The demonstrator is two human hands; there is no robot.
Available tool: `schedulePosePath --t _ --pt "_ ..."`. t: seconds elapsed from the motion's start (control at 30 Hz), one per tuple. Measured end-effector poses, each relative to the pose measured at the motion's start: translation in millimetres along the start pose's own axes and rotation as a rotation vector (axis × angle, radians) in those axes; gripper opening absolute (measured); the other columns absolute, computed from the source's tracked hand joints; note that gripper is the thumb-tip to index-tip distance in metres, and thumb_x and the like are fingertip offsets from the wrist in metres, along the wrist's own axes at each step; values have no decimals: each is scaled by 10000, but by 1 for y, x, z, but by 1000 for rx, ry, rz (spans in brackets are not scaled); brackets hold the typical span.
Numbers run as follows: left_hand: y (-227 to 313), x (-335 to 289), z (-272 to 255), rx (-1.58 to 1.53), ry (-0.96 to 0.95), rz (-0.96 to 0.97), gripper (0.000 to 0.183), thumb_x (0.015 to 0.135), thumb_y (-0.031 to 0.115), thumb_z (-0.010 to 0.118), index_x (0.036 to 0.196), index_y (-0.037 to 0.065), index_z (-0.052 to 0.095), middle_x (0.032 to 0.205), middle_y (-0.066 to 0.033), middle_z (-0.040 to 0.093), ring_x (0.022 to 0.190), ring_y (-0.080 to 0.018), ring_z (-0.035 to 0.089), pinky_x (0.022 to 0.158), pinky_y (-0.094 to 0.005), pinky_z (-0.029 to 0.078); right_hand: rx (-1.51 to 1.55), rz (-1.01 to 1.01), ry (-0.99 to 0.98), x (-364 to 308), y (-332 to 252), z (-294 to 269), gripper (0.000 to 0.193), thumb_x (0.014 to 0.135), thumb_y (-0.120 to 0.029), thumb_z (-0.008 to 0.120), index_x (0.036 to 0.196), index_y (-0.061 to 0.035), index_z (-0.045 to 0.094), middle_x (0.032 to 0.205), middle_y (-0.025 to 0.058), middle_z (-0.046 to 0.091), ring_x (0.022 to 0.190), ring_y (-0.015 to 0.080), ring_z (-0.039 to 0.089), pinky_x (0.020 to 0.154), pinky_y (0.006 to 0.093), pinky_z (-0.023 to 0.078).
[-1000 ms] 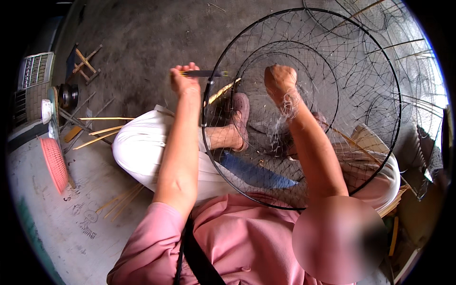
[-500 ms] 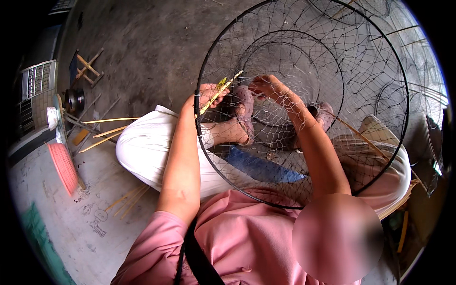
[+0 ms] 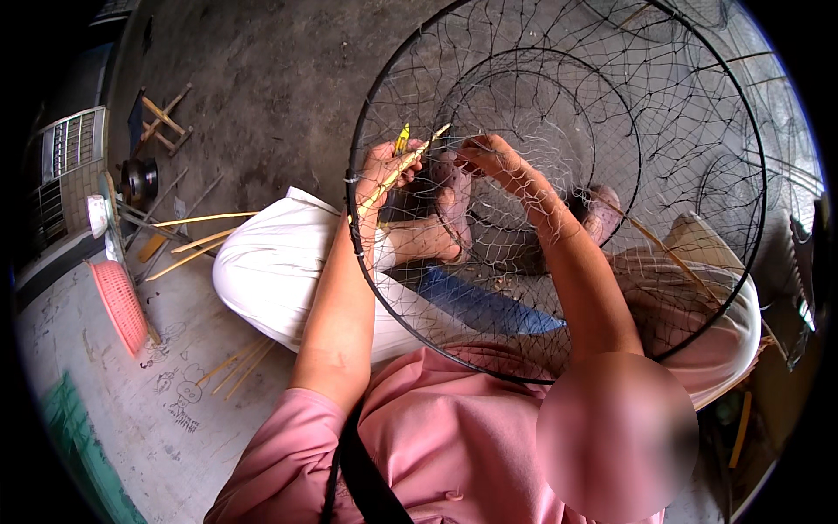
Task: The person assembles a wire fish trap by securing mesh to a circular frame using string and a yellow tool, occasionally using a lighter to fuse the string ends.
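A cylindrical net of black and pale mesh on black hoops [image 3: 765, 175] stands over my lap and between my legs. By the hoop's left side, my left hand [image 3: 393, 170] is closed round a thin pale-yellow stick [image 3: 429, 142] that slants up to the right. A small bright-yellow piece [image 3: 401, 138] juts up from the same hand; its kind is unclear. My right hand [image 3: 491, 157] lies a little to the right among the mesh, with bent fingers pinched at the net. Whatever sits between those fingertips is too fine to make out.
Yellow strips [image 3: 205, 239] stick out beside my left knee. A pink basket [image 3: 119, 306], a dark pot [image 3: 140, 181] and a folding stool [image 3: 163, 122] are at the left. Blue material [image 3: 489, 307] lies between my legs. More netting hangs at the far right.
The large hoop has shifted slightly outward on both sides. In my left hand, the bright-yellow piece now points more upright, apart from the pale stick. My right hand has barely moved.
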State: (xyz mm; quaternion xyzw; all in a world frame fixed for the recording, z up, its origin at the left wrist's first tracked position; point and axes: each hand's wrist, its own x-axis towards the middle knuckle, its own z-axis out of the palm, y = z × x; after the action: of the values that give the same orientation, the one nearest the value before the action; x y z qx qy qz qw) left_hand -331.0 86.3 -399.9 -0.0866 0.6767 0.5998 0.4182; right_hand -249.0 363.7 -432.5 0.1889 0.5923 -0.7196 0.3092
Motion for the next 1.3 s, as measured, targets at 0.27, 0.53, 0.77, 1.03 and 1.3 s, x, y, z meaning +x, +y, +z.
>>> schedulePosePath --t 0.27,0.53,0.77,1.03,1.3 --pt "-13 6 -6 -114 -89 15 466 1095 313 627 1443 6 678 997 -81 793 714 -122 711 532 -209 497 -5 27 -70 23 22 -8 256 1093 -237 720 1194 -7 767 1056 77 808 926 183 760 810 354 610" --pt "-18 8 -2 16 -100 95 572 1039 295 745 1509 -12 634 1016 -88 785 722 -136 718 528 -184 495 106 -49 -33 -2 8 3 412 1106 -296 708 1346 39 712 1194 133 816 1087 238 793 945 370 632" --pt "-4 3 7 -52 -91 28 439 1040 45 727 1470 1 654 976 -41 770 684 -97 686 516 -223 471 270 -168 -5 -4 9 7 517 1076 -399 737 1314 59 724 1216 164 806 1129 248 780 1015 359 611" --pt "4 1 21 56 -7 -18 465 1041 43 726 1498 13 644 958 -38 764 676 -95 688 523 -222 492 66 -96 51 42 37 11 332 1040 -285 750 1159 21 797 1031 95 816 899 173 748 800 347 605" --pt "-4 2 25 46 13 51 240 1039 69 742 1274 30 710 926 -20 753 670 -100 705 532 -218 501 -361 -168 127 44 16 23 255 1011 -220 772 1121 1 834 971 91 820 886 156 733 792 364 603"
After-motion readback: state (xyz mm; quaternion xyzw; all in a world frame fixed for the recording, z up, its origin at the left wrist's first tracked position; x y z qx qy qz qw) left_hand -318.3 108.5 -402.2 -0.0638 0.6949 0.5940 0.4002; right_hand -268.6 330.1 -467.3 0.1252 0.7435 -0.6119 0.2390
